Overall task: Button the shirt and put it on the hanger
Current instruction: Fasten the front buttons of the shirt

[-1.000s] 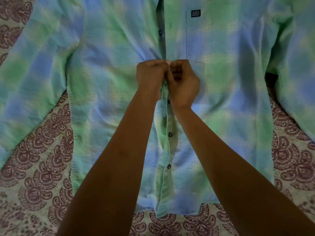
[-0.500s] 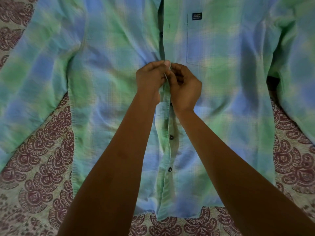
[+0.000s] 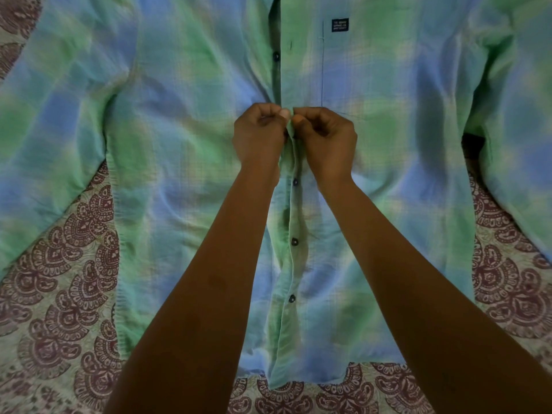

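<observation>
While both hands work the placket (image 3: pixel 295 216): left hand (image 3: pixel 258 135) and right hand (image 3: pixel 325 138) each pinch its edge, thumbs (image 3: pixel 284 114) now slightly parted, not pressed together as before.
Meaning: same button, probably not yet through.
Shirt (image 3: pixel 179 144): flat on patterned bedsheet (image 3: pixel 59 294); three lower buttons (image 3: pixel 294 241) fastened, upper button (image 3: pixel 276 56) open.
Hidden: worked button behind the hands; collar cut off; no hanger visible.
</observation>
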### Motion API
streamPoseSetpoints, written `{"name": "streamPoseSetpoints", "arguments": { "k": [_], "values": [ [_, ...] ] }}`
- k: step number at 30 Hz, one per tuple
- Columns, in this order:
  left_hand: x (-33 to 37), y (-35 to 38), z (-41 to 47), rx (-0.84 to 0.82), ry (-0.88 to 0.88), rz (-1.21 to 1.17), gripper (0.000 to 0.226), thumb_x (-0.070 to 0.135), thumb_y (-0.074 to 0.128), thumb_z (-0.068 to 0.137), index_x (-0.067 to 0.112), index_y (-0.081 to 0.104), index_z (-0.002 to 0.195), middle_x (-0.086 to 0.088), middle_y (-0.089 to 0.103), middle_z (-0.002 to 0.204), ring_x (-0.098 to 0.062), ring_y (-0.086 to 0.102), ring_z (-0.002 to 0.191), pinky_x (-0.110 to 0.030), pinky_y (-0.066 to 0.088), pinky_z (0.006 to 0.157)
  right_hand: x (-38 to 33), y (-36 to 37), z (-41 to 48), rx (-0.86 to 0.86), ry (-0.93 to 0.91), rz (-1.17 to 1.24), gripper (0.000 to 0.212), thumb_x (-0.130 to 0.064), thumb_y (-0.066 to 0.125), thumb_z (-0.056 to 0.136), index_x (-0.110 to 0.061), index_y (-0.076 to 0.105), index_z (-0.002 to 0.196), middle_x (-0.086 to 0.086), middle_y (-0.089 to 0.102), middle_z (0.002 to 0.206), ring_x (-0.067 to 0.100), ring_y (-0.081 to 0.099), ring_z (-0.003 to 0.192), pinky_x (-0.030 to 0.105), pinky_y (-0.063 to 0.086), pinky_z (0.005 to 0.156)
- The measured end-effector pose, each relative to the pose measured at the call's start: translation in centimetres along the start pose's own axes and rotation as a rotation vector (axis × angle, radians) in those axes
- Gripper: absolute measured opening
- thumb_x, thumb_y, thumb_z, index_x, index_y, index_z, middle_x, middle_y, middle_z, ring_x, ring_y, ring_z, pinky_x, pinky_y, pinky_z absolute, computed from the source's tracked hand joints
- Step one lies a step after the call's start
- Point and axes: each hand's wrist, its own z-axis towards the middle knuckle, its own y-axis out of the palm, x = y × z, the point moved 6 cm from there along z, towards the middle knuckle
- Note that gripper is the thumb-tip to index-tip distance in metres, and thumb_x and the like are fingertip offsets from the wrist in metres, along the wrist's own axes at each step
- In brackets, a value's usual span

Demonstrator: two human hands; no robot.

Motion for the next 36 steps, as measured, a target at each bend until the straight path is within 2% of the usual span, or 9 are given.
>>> {"name": "streamPoseSetpoints", "arguments": {
  "k": [6, 9, 12, 15, 19, 21, 24, 30, 36],
  "values": [
    [-0.1, -0.1, 0.3, 0.058, 0.030, 0.044, 0.020, 0.006, 0.065, 0.079, 0.021, 0.059, 0.067, -0.002, 0.064, 0.072, -0.019, 0.061, 0.072, -0.040, 0.056, 0.077, -1.9, 0.3, -0.5, 0.061, -0.203, -0.310, 0.012, -0.023, 0.063, 0.081, -0.016, 0.072, 0.084, 0.000, 0.072, 0.077, 0.012, 0.066, 0.070, 0.033, 0.054, 0.068],
    [-0.3, -0.1, 0.1, 0.048, -0.037, -0.064, 0.020, 0.002, 0.062, 0.081, 0.016, 0.057, 0.068, -0.004, 0.059, 0.066, -0.019, 0.056, 0.064, -0.032, 0.052, 0.064, -2.2, 0.6, -0.9, 0.105, -0.211, -0.259, 0.012, -0.021, 0.062, 0.081, -0.014, 0.071, 0.082, 0.000, 0.072, 0.075, 0.013, 0.066, 0.068, 0.033, 0.054, 0.065],
    [-0.1, 0.0, -0.1, 0.034, -0.072, -0.132, 0.022, -0.001, 0.057, 0.083, 0.013, 0.054, 0.067, -0.004, 0.053, 0.060, -0.015, 0.048, 0.055, -0.024, 0.044, 0.053, -1.9, 0.6, -0.7, 0.125, -0.090, -0.123, 0.010, -0.017, 0.064, 0.079, -0.012, 0.072, 0.076, 0.001, 0.070, 0.072, 0.012, 0.065, 0.068, 0.031, 0.055, 0.066],
    [0.0, -0.1, 0.1, 0.016, -0.024, -0.126, 0.021, 0.001, 0.057, 0.085, 0.014, 0.053, 0.070, -0.004, 0.054, 0.063, -0.015, 0.049, 0.055, -0.026, 0.044, 0.056, -0.9, 0.6, 0.5, 0.046, 0.157, 0.022, 0.013, -0.014, 0.065, 0.075, -0.018, 0.071, 0.064, 0.002, 0.069, 0.068, 0.015, 0.063, 0.065, 0.036, 0.056, 0.071],
    [2.3, -0.2, -0.9, 0.057, 0.448, 0.422, 0.011, 0.007, 0.053, 0.087, 0.016, 0.055, 0.081, 0.006, 0.056, 0.068, -0.010, 0.050, 0.061, -0.019, 0.040, 0.058, -1.1, 0.2, 1.4, -0.110, 0.353, 0.095, 0.021, -0.003, 0.066, 0.076, -0.014, 0.066, 0.058, 0.003, 0.062, 0.055, 0.010, 0.056, 0.048, 0.021, 0.051, 0.055],
    [3.4, 0.1, -2.0, 0.162, 0.721, 0.721, 0.012, 0.003, 0.050, 0.086, 0.009, 0.059, 0.088, -0.002, 0.061, 0.072, -0.016, 0.053, 0.062, -0.027, 0.040, 0.054, -1.3, 0.5, 1.5, -0.144, 0.397, 0.107, 0.020, -0.002, 0.067, 0.076, -0.011, 0.064, 0.058, 0.005, 0.060, 0.055, 0.010, 0.054, 0.046, 0.019, 0.049, 0.052],
    [3.5, 0.3, -2.4, 0.266, 0.846, 0.809, 0.010, 0.003, 0.054, 0.084, 0.009, 0.061, 0.086, -0.007, 0.063, 0.073, -0.024, 0.058, 0.064, -0.032, 0.044, 0.049, -1.3, 0.7, 1.6, -0.154, 0.402, 0.088, 0.019, -0.004, 0.068, 0.077, -0.011, 0.065, 0.059, 0.007, 0.061, 0.060, 0.012, 0.056, 0.050, 0.021, 0.052, 0.056],
    [3.8, -0.9, 0.3, 0.018, 0.518, 0.513, 0.012, 0.014, 0.067, 0.081, 0.015, 0.059, 0.089, 0.014, 0.054, 0.063, -0.001, 0.054, 0.059, -0.021, 0.046, 0.061, -2.0, 0.1, 2.5, -0.173, 0.142, -0.124, 0.026, -0.007, 0.063, 0.076, -0.025, 0.067, 0.058, 0.004, 0.068, 0.068, 0.023, 0.067, 0.072, 0.044, 0.056, 0.081],
    [6.8, -1.2, 2.2, 0.015, 0.601, 0.400, 0.013, -0.001, 0.058, 0.079, 0.009, 0.064, 0.085, 0.018, 0.055, 0.065, 0.014, 0.055, 0.059, -0.001, 0.040, 0.062, -5.7, 1.1, 3.2, -0.067, -0.220, -0.247, 0.019, -0.003, 0.062, 0.078, -0.009, 0.066, 0.096, 0.002, 0.067, 0.089, -0.003, 0.057, 0.067, 0.014, 0.049, 0.072]
  ]
}}
